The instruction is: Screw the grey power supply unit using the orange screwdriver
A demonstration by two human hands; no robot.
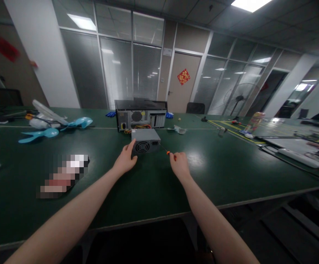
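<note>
A grey computer power supply (148, 136) sits on the green table, its fan grille and power socket facing me. My left hand (125, 158) rests against its left side, thumb and fingers apart. In my right hand (179, 164) is a screwdriver (168, 152) with an orange handle, the fingers closed around it. Its thin shaft points up and left to the right edge of the power supply's face. Right behind stands a black computer case (141, 113) with its back panel towards me, and coloured cables lie between the two.
Blue fan blades (42, 135) and a white fan part lie on the left. A pixelated flat object (64, 176) is beside my left forearm. A small whitish piece (179, 129) lies right of the case. Further right are a bottle (254, 123) and a white power strip (296, 156) with a black cable.
</note>
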